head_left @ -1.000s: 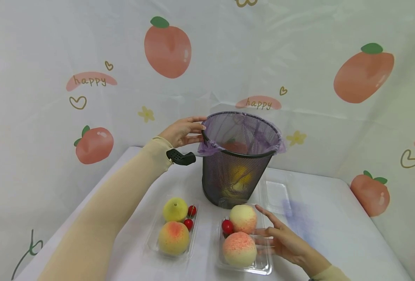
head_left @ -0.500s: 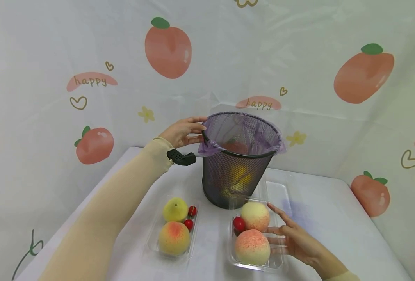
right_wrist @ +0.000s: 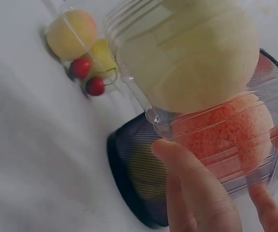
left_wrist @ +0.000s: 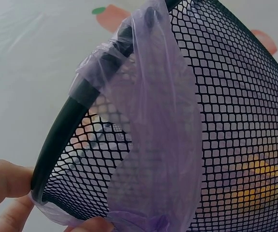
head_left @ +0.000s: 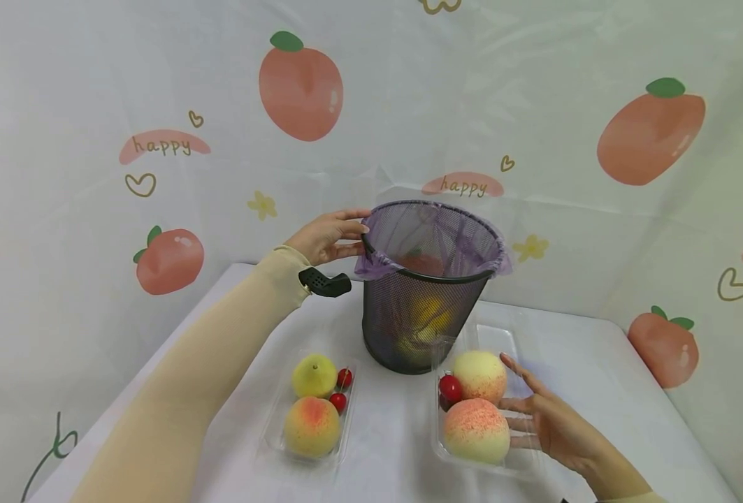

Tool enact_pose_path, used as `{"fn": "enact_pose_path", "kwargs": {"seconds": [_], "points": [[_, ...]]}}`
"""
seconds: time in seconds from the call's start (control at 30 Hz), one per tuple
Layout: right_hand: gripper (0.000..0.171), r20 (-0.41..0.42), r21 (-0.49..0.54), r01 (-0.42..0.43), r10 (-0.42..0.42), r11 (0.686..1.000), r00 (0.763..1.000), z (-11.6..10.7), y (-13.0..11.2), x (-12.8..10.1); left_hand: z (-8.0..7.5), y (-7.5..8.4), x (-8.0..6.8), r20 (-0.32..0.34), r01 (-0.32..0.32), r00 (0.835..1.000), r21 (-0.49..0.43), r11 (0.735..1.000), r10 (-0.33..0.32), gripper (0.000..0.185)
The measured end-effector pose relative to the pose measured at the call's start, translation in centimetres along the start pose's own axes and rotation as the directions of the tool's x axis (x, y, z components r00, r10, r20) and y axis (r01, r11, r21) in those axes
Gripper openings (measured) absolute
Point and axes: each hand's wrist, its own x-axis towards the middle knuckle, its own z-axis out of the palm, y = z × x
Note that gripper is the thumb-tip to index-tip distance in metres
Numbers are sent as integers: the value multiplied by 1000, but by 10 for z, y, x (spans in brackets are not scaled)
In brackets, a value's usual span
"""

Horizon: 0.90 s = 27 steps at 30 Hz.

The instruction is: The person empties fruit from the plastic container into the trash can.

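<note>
A black mesh wastebasket, lined with a thin purple bag, stands tilted-looking at the middle back. My left hand holds its rim at the left side, fingertips around the edge. My right hand grips a clear plastic fruit box by its right side, raised above the table. Inside that box are two peaches and a small red cherry. The fingers show partly through the clear plastic. In the right wrist view, the pinkish peach is near my fingertips.
A second clear box on the left holds a peach, a yellow pear-like fruit and two cherries. Yellow contents show through the wastebasket mesh. An open clear plastic piece lies behind my right hand. A printed cloth hangs behind.
My right hand has moved to the right and slightly up, carrying the fruit box with its peaches and cherry. My left hand stays on the wastebasket rim.
</note>
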Motion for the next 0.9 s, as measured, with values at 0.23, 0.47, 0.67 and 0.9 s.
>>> {"fn": "enact_pose_path", "kwargs": {"seconds": [0.23,0.47,0.67,0.9], "points": [[64,-11,12,4,-4,1000,1000,-5,-10,-9,0,0,0,4,-1,1000,2,1000,1,48],[68,111,124,65,-79,990,991,-10,-17,-15,0,1,-1,3,-7,1000,-4,1000,7,48],[68,166,178,101,-131,979,977,-13,-23,-20,0,1,-1,11,-9,1000,-5,1000,9,48],[68,196,229,92,-138,969,971,-14,-31,-26,-1,-1,0,7,-7,1000,8,1000,7,48]]}}
